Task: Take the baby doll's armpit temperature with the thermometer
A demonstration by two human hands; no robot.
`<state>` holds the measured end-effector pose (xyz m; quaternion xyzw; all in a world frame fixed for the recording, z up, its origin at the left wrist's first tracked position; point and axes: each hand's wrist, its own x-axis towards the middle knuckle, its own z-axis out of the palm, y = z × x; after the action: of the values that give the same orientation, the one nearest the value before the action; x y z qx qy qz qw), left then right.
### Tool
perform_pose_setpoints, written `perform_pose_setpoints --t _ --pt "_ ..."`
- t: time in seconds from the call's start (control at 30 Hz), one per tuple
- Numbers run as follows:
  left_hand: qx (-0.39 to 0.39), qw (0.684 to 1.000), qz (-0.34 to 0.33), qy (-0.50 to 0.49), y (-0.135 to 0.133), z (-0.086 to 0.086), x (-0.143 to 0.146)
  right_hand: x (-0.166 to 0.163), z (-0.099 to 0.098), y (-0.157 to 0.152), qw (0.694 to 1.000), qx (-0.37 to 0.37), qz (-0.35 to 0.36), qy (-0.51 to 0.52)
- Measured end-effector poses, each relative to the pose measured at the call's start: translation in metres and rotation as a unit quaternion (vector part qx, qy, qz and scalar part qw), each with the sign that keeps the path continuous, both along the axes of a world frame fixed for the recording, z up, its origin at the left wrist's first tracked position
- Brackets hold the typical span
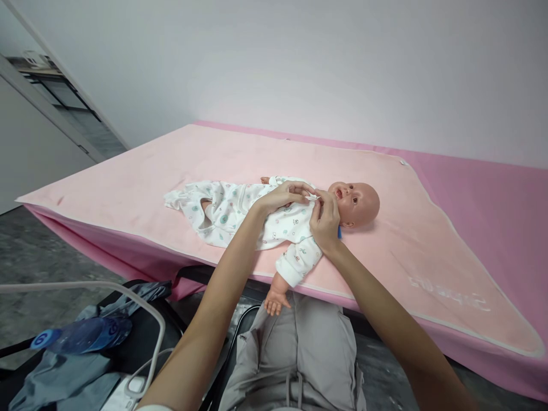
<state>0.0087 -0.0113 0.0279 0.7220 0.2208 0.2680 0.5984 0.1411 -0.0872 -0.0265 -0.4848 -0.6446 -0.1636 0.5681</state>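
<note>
A baby doll (pixel 359 205) lies on its back, its head to the right, dressed in a white printed romper (pixel 231 202). At the neck of the romper, my left hand (pixel 289 195) pinches the white cloth edge with its fingertips. My right hand (pixel 326 220) is closed on the same edge from the other side, close to the doll's chin. A bit of blue shows beside my right wrist. The doll's near arm ends in a bare hand (pixel 277 297) that hangs over the table's front edge. What exactly sits between my fingertips is partly hidden.
A peach pad (pixel 141 177) covers much of the table over a pink cloth (pixel 483 188), against a white wall. At lower left a blue-capped water bottle (pixel 85 335) and grey clothing lie on a chair, with a pale cable (pixel 158 314) in front.
</note>
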Motion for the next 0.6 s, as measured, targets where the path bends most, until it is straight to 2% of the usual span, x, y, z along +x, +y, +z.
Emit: perform_pose_setpoints --t 0.6 --pt "-0.029 0.999 0.017 0.025 0.0001 0.0007 0.002 -0.0034 0.0039 0.0017 1.0 0.012 0.018 0.015"
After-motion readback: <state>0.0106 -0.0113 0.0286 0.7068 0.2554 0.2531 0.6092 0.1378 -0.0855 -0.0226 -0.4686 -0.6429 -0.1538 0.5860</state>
